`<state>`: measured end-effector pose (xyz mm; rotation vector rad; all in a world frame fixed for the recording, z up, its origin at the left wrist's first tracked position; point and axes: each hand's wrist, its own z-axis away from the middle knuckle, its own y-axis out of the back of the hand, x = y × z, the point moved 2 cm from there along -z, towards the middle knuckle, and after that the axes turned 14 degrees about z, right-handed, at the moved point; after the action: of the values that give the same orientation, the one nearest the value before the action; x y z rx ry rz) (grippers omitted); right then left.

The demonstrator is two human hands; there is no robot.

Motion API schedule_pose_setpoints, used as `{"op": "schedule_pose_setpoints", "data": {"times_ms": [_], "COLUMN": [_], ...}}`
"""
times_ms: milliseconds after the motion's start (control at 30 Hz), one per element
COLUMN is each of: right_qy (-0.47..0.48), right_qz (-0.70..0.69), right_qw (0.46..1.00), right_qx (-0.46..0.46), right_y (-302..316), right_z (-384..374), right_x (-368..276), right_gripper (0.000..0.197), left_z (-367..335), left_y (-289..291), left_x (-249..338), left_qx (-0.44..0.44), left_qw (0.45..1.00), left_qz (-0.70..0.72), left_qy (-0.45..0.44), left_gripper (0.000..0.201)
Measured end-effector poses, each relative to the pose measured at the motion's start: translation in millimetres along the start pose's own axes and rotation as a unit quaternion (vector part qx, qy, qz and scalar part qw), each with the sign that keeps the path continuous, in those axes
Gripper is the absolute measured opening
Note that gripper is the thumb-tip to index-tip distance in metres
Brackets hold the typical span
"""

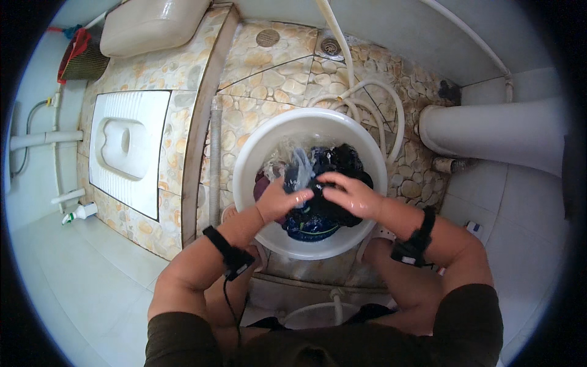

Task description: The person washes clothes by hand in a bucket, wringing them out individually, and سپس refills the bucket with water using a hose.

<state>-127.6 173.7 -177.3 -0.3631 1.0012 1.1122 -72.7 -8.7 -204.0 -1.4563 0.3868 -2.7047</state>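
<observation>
A round white basin (246, 137) holds water and wet clothes, mostly dark ones (345, 160), with a maroon piece (263, 185) at the left. Inside its rim, my left hand (276, 200) is closed about a dark wet garment, thumb pointing right; its other fingertips are partly hidden. Beside that hand, a pale bluish streak (299, 168) rises, wet cloth or splashing water, I cannot tell which. My right hand (354, 197) hovers over the dark clothes at the right, wet, with its fingers apart. Dark blue cloth with a light green line (312, 229) lies nearest me.
A cream hose (397, 116) coils behind the basin near a floor drain (331, 48). Left, past a raised tiled edge (199, 131) and grey corrugated pipe (215, 162), is a squat toilet (125, 147). A white pedestal (483, 128) stands right. Black straps circle both forearms.
</observation>
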Motion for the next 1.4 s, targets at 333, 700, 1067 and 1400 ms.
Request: {"op": "schedule_pose_setpoints", "data": {"times_ms": [333, 700, 1067, 1400], "right_qy": [-0.087, -0.244, -0.158, -0.080], "right_qz": [0.461, 0.270, -0.023, -0.290], "right_qw": [0.883, 0.925, 0.963, 0.953], "right_qx": [0.017, -0.112, 0.217, -0.036], "right_y": [-35, -2, 22, -8], "right_z": [-23, -80, -67, -63], "right_x": [62, 92, 98, 25], "right_gripper": [0.052, 0.057, 0.058, 0.061], "left_z": [-13, -74, -56, -27], "left_y": [-18, 0, 41, 13], "left_x": [-75, -37, -42, 4], "left_qx": [0.067, 0.022, 0.258, -0.020], "left_qw": [0.847, 0.831, 0.957, 0.999], "left_qz": [-0.527, -0.537, -0.130, 0.041], "left_qy": [0.020, 0.141, 0.013, 0.014], "left_gripper": [0.073, 0.043, 0.049, 0.058]}}
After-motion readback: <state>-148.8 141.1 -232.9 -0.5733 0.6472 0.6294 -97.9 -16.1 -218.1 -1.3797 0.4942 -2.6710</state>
